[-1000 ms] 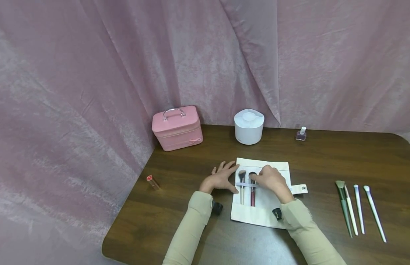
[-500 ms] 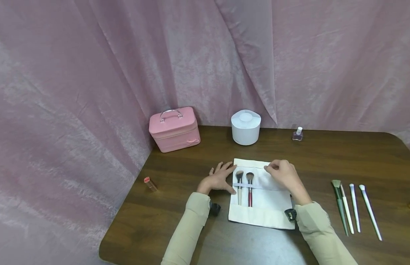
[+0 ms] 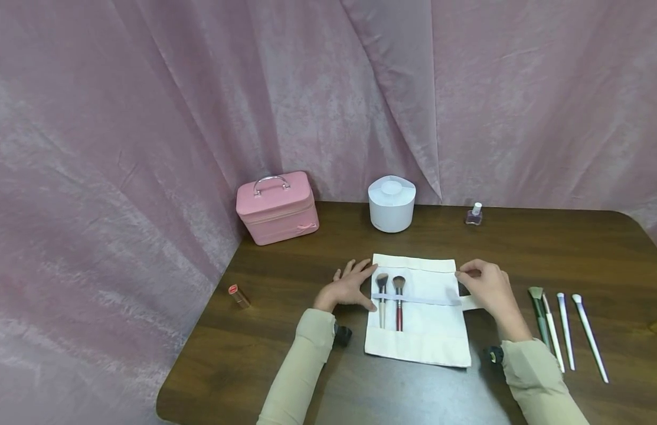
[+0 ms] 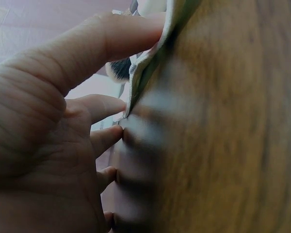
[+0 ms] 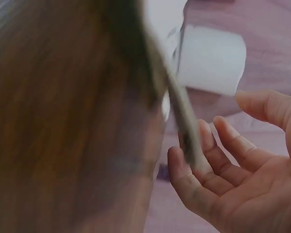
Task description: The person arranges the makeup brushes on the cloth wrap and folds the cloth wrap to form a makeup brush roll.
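Note:
A white cloth brush roll (image 3: 434, 333) lies unrolled on the wooden table. Under its elastic band sit an angled brush (image 3: 382, 280) with a pale handle and a fluffy brush (image 3: 399, 316) with a red handle. My left hand (image 3: 349, 290) rests along the roll's left edge, fingers spread; in the left wrist view the thumb and index fingertip touch the cloth's edge. My right hand (image 3: 489, 290) is at the roll's upper right corner, over the side strap (image 3: 468, 303). In the right wrist view its thumb stands apart from loosely bent fingers (image 5: 237, 145), which the strap partly overlaps.
To the right lie a green brush (image 3: 539, 316), a white-handled brush (image 3: 553, 336) and two slim pale brushes. A pink case (image 3: 277, 209), a white lidded container (image 3: 391, 206) and a nail polish bottle (image 3: 474, 215) stand along the back. A lipstick (image 3: 239, 297) is at left.
My right hand has moved right, from over the red-handled brush along the roll's upper part to its right corner, uncovering the brush and the cloth. The left hand has stayed at the left edge.

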Demonstrator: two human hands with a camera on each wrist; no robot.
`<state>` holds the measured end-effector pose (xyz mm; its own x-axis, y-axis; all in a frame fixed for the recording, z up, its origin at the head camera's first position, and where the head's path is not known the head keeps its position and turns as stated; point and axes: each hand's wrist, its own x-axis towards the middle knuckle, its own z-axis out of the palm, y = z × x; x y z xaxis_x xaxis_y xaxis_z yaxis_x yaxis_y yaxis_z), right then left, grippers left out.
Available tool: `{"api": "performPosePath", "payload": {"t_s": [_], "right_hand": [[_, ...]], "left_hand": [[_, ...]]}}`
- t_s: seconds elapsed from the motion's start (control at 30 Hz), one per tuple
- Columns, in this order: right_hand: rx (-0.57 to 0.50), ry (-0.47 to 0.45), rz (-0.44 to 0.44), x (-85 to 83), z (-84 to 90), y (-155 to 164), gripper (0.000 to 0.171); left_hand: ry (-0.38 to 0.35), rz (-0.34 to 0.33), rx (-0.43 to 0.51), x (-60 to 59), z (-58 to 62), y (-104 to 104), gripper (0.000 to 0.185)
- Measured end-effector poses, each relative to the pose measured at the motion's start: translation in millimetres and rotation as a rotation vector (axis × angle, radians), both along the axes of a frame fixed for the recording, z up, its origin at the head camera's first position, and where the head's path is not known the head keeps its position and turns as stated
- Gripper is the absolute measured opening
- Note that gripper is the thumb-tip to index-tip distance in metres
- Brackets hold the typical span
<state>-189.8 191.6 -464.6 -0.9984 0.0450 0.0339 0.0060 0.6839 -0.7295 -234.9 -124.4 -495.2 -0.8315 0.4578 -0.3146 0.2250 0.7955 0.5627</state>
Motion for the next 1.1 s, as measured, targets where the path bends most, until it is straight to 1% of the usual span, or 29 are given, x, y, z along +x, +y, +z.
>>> {"api": "performPosePath", "payload": {"t_s": [0.2,0.4,0.53,0.6,0.73,0.8,0.83,0.87,0.97,1.1], "right_hand": [[0.038,0.026,-0.052,9.8,-4.9,25,0.035],[0.141,0.071,-0.108,22.5,-9.6,48,0.033],[0.204,0.072,-0.144,32.8,-8.2,63,0.031],[0.241,0.049,-0.154,36.6,-5.2,70,0.031],[0.297,-0.031,-0.149,39.6,1.5,83,0.033],[0.312,-0.077,-0.137,40.4,3.4,88,0.025],[0.318,-0.087,-0.129,40.7,3.7,90,0.025],[0.327,-0.091,-0.123,41.3,3.4,91,0.027],[0.341,-0.104,-0.107,42.3,1.1,94,0.041],[0.352,-0.122,-0.091,42.2,-1.1,96,0.040]], "left_hand": [[-0.012,-0.002,-0.020,-1.9,-2.6,0,0.102],[-0.012,-0.005,-0.023,-0.8,-2.8,0,0.102],[-0.011,-0.004,-0.020,-0.1,-1.4,0,0.103],[-0.007,-0.004,-0.014,-0.1,-0.6,0,0.103],[-0.006,0.000,-0.005,-0.5,-0.1,-1,0.103],[-0.005,0.001,-0.002,-1.0,0.3,-2,0.103],[-0.005,0.003,0.001,-1.3,0.3,-2,0.104],[-0.006,0.002,0.002,-1.4,0.4,-2,0.104],[-0.009,0.000,0.008,-1.5,0.2,-1,0.104],[-0.011,-0.001,0.011,-0.5,-1.6,-1,0.104]]}}
